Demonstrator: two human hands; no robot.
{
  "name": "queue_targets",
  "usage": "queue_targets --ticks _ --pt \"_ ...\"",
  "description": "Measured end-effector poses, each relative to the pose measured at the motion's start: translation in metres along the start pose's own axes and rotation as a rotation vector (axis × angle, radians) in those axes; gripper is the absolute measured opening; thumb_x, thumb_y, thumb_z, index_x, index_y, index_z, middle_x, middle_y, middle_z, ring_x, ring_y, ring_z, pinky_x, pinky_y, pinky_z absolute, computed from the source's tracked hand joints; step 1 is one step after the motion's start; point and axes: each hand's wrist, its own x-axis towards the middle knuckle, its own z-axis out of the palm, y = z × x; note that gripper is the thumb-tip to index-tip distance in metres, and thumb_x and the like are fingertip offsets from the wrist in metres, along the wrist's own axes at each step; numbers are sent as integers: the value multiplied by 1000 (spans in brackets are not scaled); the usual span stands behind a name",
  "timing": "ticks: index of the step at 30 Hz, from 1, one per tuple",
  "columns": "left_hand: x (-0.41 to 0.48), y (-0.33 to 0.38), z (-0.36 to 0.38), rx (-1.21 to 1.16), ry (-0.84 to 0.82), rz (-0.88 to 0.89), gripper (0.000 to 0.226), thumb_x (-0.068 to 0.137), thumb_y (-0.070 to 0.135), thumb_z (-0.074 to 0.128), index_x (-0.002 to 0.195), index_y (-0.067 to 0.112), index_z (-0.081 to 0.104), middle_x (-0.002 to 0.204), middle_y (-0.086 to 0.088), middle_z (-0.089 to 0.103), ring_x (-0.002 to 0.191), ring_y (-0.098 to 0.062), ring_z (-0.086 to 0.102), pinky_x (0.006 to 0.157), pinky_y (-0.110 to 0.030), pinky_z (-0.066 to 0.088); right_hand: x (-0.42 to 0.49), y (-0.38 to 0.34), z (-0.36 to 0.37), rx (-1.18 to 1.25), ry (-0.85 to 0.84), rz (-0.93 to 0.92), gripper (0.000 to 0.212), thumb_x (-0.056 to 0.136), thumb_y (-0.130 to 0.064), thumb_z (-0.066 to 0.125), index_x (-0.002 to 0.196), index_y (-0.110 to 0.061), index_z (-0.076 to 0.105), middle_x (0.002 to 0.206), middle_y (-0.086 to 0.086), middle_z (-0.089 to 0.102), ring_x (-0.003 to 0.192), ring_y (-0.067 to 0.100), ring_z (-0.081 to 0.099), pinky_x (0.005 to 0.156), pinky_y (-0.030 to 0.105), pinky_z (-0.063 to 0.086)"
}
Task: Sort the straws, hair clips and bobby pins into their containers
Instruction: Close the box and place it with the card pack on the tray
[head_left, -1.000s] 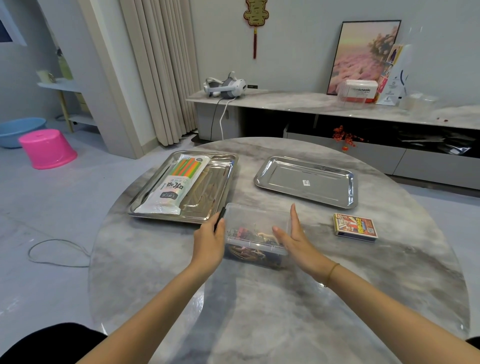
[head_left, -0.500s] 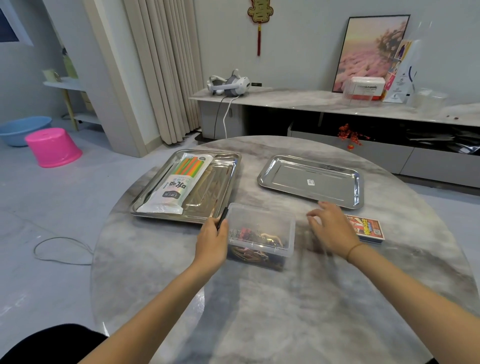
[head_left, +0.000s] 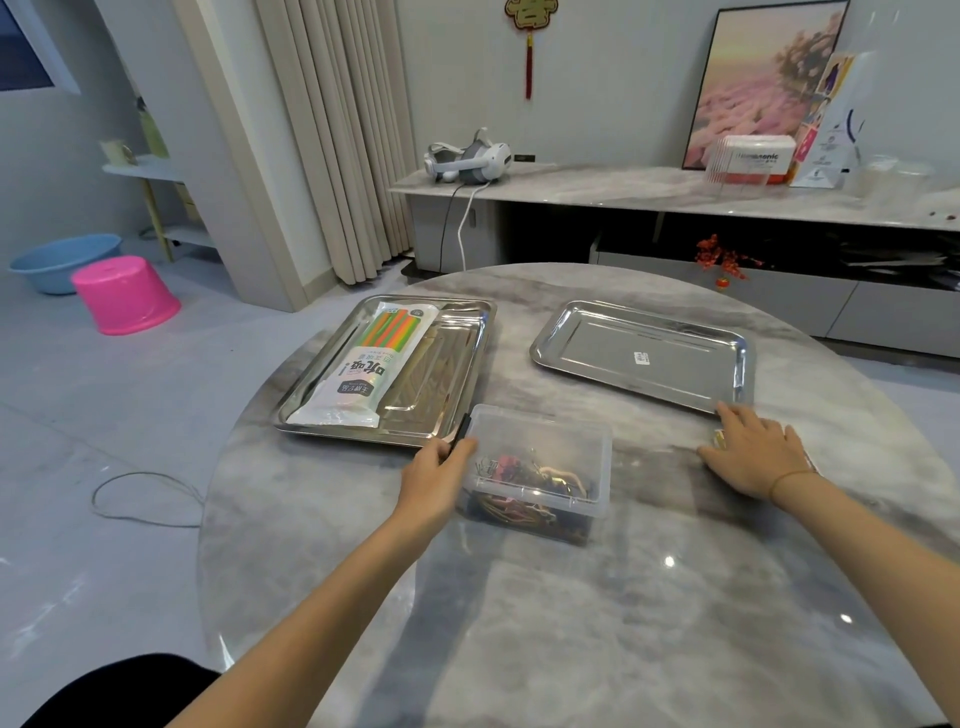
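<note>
Your right hand (head_left: 753, 452) has left the clear box (head_left: 540, 512) and now lies flat, fingers spread, on the bench (head_left: 571, 623). Your left hand (head_left: 434, 473) grips the box's left rim. The tangled clips and pins (head_left: 530, 470) inside look light, stiff and likely to snag, so pinch them singly. Beyond, the straw packet (head_left: 363, 364) in the left tray (head_left: 457, 395) is probably slippery; lift it mid-length.

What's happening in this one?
A person works at a round table. Their left hand holds the left end of a clear plastic box of mixed clips and pins. The right hand lies flat over a small printed box beside the right steel tray. A straw packet sits in the left tray.
</note>
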Motion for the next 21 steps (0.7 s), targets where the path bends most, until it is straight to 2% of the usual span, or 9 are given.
queue_targets --ticks 3,7,9,11,12,16,18,21 --pt "1 0 0 -38 -26 -6 46 84 46 56 86 0 56 82 -7 56 78 -20 52 74 -37 45 -3 -7 0 -60 64 -67 52 90 -33 50 138 -17 38 141 7 39 122 34 42 102 40 34" --pt "1 0 3 -19 -9 16 36 92 40 51 70 14 41 74 -4 46 73 -21 43 65 -33 33 -6 -19 9 -40 204 -210 47 80 -4 60 126 -11 56 120 15 55 101 39 47 82 43 42" --pt "1 -3 4 -20 -37 24 34 93 42 49 80 11 50 84 -9 56 82 -28 52 71 -36 40 -8 -29 13 -40 269 -306 44 68 4 70 110 -7 67 100 17 63 87 40 52 68 45 46" --pt "0 -3 5 -47 -64 18 33 94 41 46 98 10 57 102 -12 62 101 -31 57 85 -38 44 -12 -41 16 -39 335 -394 41 54 6 77 93 -7 71 84 15 64 74 39 55 55 43 48" --pt "-1 -1 5 -71 -70 6 32 95 39 45 102 11 58 107 -12 62 106 -30 57 89 -38 44 -15 -47 19 -1 330 -418 40 55 6 76 93 -7 70 84 14 65 75 39 56 57 44 48" --pt "-2 0 5 -63 -75 45 26 98 35 40 100 14 55 111 -9 60 104 -24 55 91 -36 41 -24 -62 28 295 266 -413 34 72 10 56 101 -5 65 101 13 65 97 35 55 82 45 45" --pt "-3 -1 4 -67 -64 55 27 98 36 38 100 15 54 112 -9 59 106 -25 54 91 -36 41 -28 -66 31 405 248 -420 39 70 15 51 100 -6 66 102 10 66 97 32 55 86 42 44" --pt "-3 4 4 -172 -51 47 31 99 37 38 105 13 56 109 -7 59 99 -22 56 84 -34 43 -32 -71 32 420 219 -460 43 69 16 51 100 -7 68 102 8 66 96 29 55 85 34 42"
